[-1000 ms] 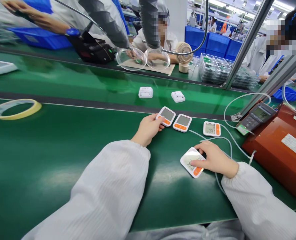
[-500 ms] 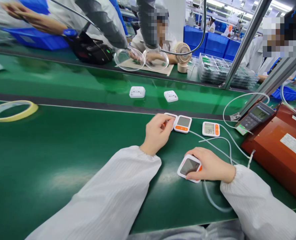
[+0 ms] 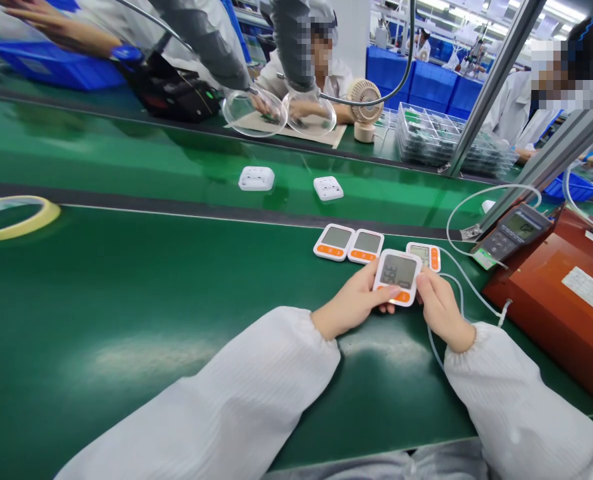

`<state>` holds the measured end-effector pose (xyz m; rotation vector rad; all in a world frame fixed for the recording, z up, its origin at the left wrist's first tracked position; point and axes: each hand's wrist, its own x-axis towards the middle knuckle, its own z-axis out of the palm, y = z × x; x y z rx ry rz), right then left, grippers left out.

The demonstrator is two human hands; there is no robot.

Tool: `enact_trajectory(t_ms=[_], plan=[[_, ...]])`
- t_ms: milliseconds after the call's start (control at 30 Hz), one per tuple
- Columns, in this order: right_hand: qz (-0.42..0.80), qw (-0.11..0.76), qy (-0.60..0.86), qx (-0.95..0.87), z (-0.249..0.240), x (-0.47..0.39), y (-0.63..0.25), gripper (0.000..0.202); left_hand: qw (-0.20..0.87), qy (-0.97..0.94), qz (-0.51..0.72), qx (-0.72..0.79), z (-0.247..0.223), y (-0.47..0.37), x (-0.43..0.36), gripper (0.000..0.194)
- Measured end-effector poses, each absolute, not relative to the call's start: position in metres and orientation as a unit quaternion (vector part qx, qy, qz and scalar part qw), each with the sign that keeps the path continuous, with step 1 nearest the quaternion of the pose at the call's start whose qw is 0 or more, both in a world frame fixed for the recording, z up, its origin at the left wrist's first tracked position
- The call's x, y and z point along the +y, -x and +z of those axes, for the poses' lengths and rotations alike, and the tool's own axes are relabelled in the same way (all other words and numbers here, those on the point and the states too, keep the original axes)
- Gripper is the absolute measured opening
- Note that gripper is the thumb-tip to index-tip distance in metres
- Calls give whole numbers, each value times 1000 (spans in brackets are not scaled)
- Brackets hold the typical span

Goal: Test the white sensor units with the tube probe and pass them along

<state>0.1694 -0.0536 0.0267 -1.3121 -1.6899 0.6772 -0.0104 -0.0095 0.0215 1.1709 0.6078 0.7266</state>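
Observation:
Both hands hold one white and orange monitor unit (image 3: 397, 276) tilted up off the green belt, its display lit. My left hand (image 3: 352, 307) grips its left side and my right hand (image 3: 439, 305) its right side. Two more such units (image 3: 333, 241) (image 3: 365, 245) lie side by side just beyond. A third unit (image 3: 426, 254) with a clear tube (image 3: 469, 283) attached lies behind the held one, partly hidden.
A red box (image 3: 566, 307) with a grey handheld meter (image 3: 513, 231) stands at the right. Two white back covers (image 3: 257, 178) (image 3: 328, 188) ride the far belt. A tape roll (image 3: 16, 217) lies far left. Other workers sit behind the far bench.
My left hand left the two units by the belt edge and came over to the unit in my right hand. That unit was lifted from the belt and raised toward the middle.

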Motion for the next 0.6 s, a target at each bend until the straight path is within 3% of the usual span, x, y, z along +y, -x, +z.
enact_trajectory(t_ms=[267,433,600], plan=[[163,431,538,-706,28,-54,-168,21,745,-535,314,246,28,21,4,53],[140,360,582,-716,26,-56,-166,16,735,-545,315,252,28,24,7,54],[144,309,525,-780,26,-54,-167,16,698,-512,403,297,33,42,27,49]])
